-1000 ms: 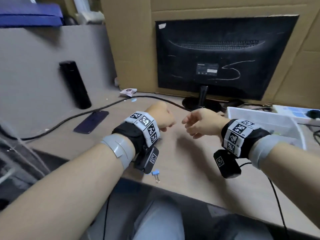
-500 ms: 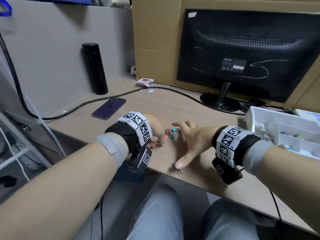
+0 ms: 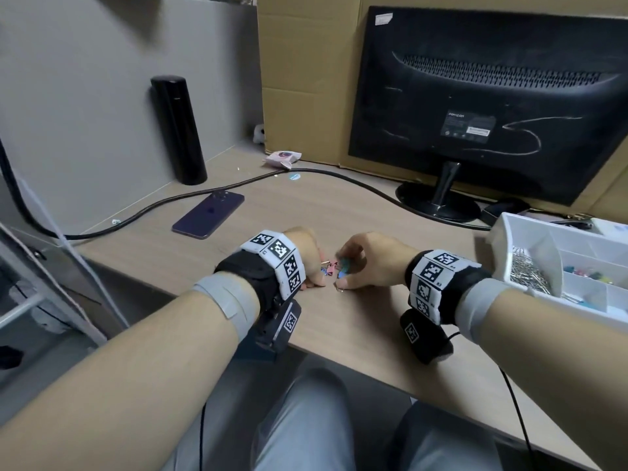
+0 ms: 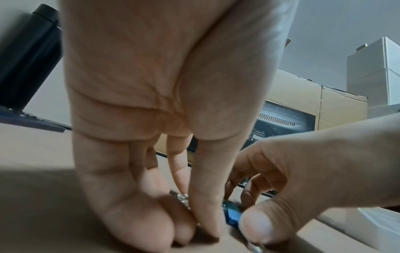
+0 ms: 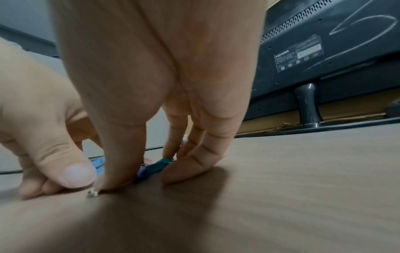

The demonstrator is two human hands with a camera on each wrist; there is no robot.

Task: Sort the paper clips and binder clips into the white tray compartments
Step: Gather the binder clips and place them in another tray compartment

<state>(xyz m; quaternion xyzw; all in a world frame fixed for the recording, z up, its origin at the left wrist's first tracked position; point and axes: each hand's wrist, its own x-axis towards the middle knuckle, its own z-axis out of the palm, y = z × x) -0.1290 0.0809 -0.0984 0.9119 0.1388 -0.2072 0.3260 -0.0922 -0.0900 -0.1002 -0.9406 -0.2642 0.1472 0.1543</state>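
Note:
A small heap of coloured binder clips point(image 3: 329, 269) lies on the desk between my hands. My left hand point(image 3: 311, 266) rests on its little-finger side, its fingers and thumb curled down round the left of the heap; metal clip handles point(image 4: 184, 198) show between them. My right hand point(image 3: 360, 263) closes thumb and fingers round blue and teal binder clips point(image 5: 151, 169), also seen in the left wrist view point(image 4: 232, 214). A silver handle loop point(image 5: 93, 194) sticks out under its thumb. The white tray point(image 3: 530, 232) at the right holds paper clips point(image 3: 528, 273) and coloured binder clips point(image 3: 584, 273) in separate compartments.
A dark phone point(image 3: 209, 215), a black flask point(image 3: 178, 130) and a black cable point(image 3: 238, 183) lie behind the hands to the left. The monitor point(image 3: 475, 96) and its stand point(image 3: 441, 198) are behind on the right. The desk's front edge runs just under my wrists.
Both hands came down from a raised position to the desk. The right hand, spread flat beside the heap half a second ago, has curled its fingers round the blue clips.

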